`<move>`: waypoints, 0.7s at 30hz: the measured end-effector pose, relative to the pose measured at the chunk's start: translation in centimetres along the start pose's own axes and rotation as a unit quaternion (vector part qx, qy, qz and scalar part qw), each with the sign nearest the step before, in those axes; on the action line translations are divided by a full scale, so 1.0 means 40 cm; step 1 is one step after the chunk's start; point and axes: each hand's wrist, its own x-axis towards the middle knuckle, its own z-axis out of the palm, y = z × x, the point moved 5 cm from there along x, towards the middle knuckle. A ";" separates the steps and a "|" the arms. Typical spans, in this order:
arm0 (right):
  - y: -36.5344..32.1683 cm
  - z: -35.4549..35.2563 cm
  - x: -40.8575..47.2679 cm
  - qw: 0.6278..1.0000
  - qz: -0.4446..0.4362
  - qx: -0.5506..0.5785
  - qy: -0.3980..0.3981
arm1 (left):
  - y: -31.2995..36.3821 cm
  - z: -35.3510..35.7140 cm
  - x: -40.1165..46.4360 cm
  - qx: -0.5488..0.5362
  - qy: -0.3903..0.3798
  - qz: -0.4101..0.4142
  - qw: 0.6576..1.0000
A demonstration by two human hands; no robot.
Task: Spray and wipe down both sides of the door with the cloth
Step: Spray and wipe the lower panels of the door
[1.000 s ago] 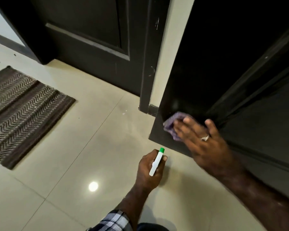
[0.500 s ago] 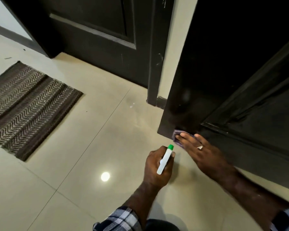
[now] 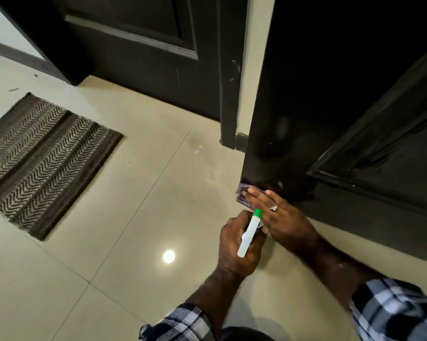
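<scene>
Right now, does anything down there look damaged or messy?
Yes: pale scratches mark the door frame beyond, and small white specks dot the floor tile near its foot. The door being wiped looks intact.

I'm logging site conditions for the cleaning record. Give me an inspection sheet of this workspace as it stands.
Surface: glossy beige tiled floor, a lamp reflected in it.
Job's things: dark panelled door; purple cloth at its bottom corner; white spray bottle with green cap.
Clutter: small specks on the tiles.
Grippers: left hand grips the bottle; right hand presses the cloth flat with straight fingers.
Cables: nothing seen.
Surroundings: brown zigzag-woven mat; second dark door.
</scene>
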 end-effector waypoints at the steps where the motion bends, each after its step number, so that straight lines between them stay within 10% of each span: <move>1: 0.008 0.002 -0.018 1.000 -0.008 -0.005 -0.005 | -0.001 0.001 -0.003 0.006 -0.001 -0.007 1.000; 12: 0.115 -0.242 0.051 0.979 0.116 -0.067 0.154 | -0.001 0.009 0.006 0.000 -0.017 -0.019 1.000; 21: 0.132 -0.096 -0.190 0.999 0.025 -0.022 0.000 | 0.012 0.017 0.008 -0.013 -0.022 -0.016 1.000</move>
